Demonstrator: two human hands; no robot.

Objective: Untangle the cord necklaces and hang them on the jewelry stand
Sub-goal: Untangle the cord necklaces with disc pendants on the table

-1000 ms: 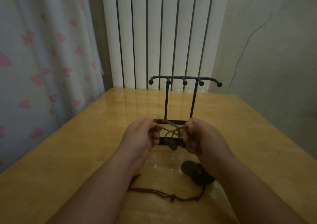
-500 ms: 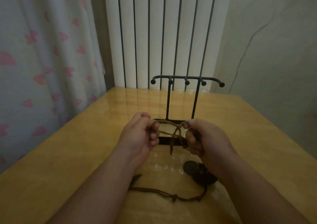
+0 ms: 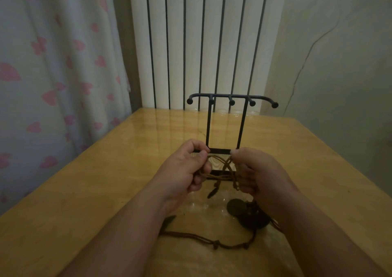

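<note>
The tan cord necklace (image 3: 220, 166) is pinched in the curled fingers of the left hand (image 3: 184, 166) and right hand (image 3: 258, 170) and held spread before the bare jewelry stand (image 3: 232, 97), seemingly so its crossed strands can be loosened, while the dark cord necklace (image 3: 212, 241) is seen lying on the wooden table (image 3: 106, 192).

Dim, warm-toned picture, wide-angle bending at edges, soft focus.

Both bare forearms reach forward side by side, meeting just in front of the base of the jewelry stand (image 3: 220, 150). With fingers curled, the left hand (image 3: 186, 168) and right hand (image 3: 256, 170) each pinch the tan cord (image 3: 226, 164) stretched between them.
</note>
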